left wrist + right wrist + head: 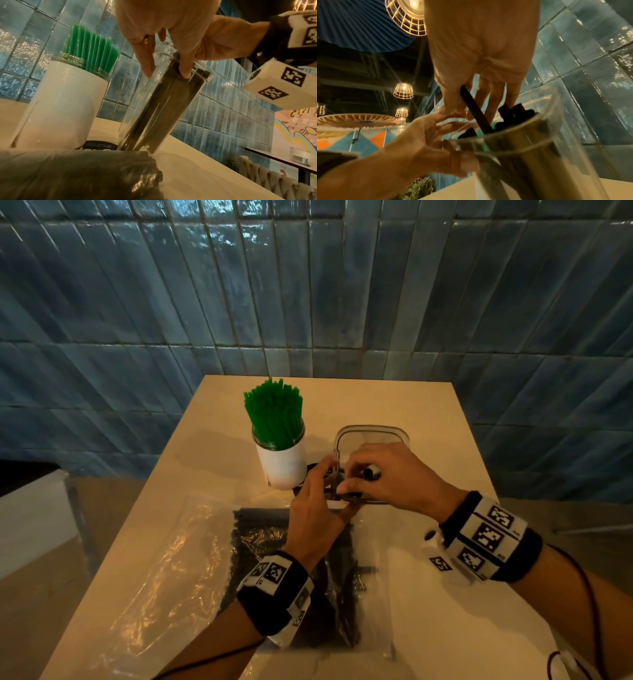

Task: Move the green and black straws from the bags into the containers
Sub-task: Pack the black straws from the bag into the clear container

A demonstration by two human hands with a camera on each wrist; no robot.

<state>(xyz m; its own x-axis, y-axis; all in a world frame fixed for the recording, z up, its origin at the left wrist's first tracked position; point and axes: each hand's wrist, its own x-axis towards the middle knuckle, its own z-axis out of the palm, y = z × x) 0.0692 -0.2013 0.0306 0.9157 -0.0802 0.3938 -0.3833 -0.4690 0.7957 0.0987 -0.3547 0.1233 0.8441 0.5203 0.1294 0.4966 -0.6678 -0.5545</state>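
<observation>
A clear square container (373, 433) stands mid-table with black straws (171, 108) upright inside it. My right hand (363, 474) hovers over its near rim, fingers pointing down, and pinches a black straw (474, 106) between thumb and fingers. My left hand (334, 487) grips the container's near-left corner, thumb on the near wall and fingers (147, 65) along the left wall and rim. Green straws (274, 416) fill a white jar (284, 463) just left of the container. A clear bag of black straws (260, 539) lies under my left wrist.
A flat, empty clear bag (164, 559) lies on the left of the beige table (428, 412). A dark round label (99, 146) lies by the foot of the jar and the container. A blue tiled wall stands behind the table's far edge.
</observation>
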